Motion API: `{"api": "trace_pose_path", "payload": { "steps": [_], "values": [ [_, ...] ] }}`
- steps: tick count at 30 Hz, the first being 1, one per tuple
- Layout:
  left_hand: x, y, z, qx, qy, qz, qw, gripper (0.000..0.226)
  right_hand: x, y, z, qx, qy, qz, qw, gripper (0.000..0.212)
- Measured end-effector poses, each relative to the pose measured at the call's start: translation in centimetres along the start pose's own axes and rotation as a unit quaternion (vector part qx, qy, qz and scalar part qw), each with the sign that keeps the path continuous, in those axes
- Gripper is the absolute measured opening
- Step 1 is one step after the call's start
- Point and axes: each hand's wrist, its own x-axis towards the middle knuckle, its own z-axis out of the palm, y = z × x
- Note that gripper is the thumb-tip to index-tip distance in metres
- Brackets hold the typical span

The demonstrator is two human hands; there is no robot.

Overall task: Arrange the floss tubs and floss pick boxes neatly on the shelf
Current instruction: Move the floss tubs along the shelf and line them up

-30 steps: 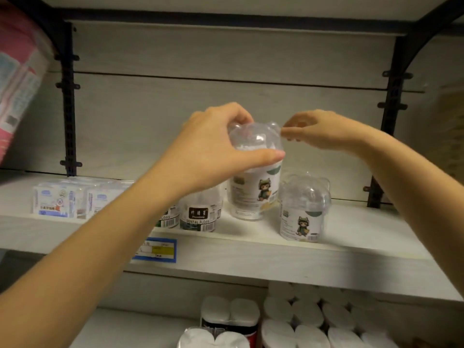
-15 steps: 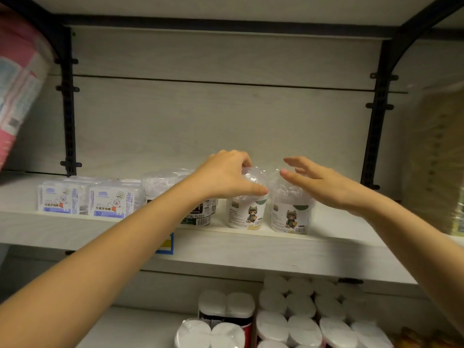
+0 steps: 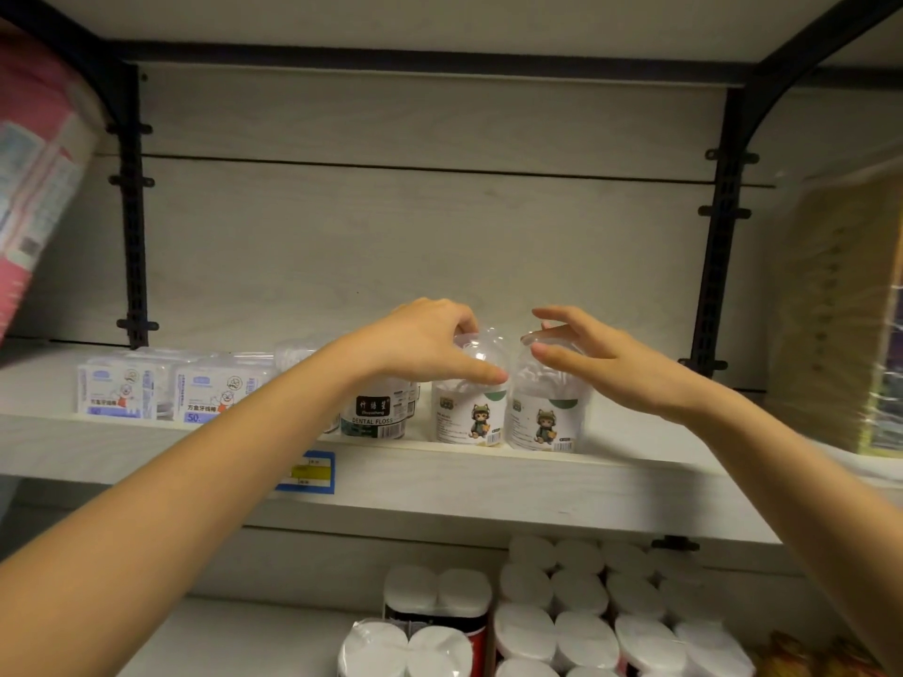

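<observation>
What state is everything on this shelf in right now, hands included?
Left cat tub: upright on the shelf, lid on.
Right cat tub: upright, close beside it, lid on.
Dark-label tub: upright, partly hidden by the arm.
Floss pick boxes: standing side by side, labels outward.
Left hand: grips the left cat tub's lid.
Right hand: fingers spread, touching the right cat tub's lid.

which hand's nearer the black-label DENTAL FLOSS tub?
Left. The left hand grips the left cat tub, next to the DENTAL FLOSS tub; the right hand is at the right cat tub, one tub farther away.
</observation>
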Motion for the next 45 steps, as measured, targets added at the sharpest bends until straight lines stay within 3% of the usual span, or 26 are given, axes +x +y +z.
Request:
{"api": "trace_pose_path", "payload": {
  "steps": [11, 16, 18, 21, 24, 36, 38, 42, 45],
  "values": [
    [0.7, 0.3, -1.1, 0.047, -0.035, 0.010, 0.998, 0.062, 0.6, 0.3, -0.3, 0.065, -0.042, -0.004, 0.997, 0.055],
    [3.1, 1.0, -1.4, 0.021, -0.037, -0.014, 0.999, 0.040, 2.1, 0.4, -1.2, 0.032, 0.103, 0.048, 0.993, 0.056],
    [4.5, 1.1, -0.7, 0.010, -0.054, -0.048, 0.997, 0.025, 3.0, 0.3, -1.0, 0.036, 0.064, 0.086, 0.994, 0.060],
    [5.6, 1.0, 0.1, 0.043, -0.111, -0.062, 0.991, 0.046, 3.9, 0.2, -0.2, 0.050, -0.002, 0.122, 0.991, 0.063],
    [5.7, 0.8, 0.4, 0.074, -0.128, -0.052, 0.988, 0.047, 4.3, 0.5, -0.1, 0.029, -0.012, 0.134, 0.991, 0.058],
    [5.2, 0.0, 0.7, 0.107, -0.071, -0.043, 0.991, 0.047, 4.5, -0.8, 0.8, 0.000, -0.040, 0.110, 0.993, 0.048],
    [4.9, 0.0, 0.8, 0.102, -0.048, -0.041, 0.993, 0.043, 4.1, -1.1, 0.9, 0.018, -0.017, 0.101, 0.995, 0.050],
    [3.6, -0.3, 0.2, 0.086, -0.004, -0.010, 0.996, 0.046, 1.4, -1.1, 1.1, -0.036, 0.157, 0.034, 0.986, 0.048],
    [1.7, -0.6, -0.5, 0.106, -0.038, 0.022, 0.993, 0.045, -1.0, -0.6, 1.7, -0.023, 0.144, 0.009, 0.989, 0.048]
  ]
}}
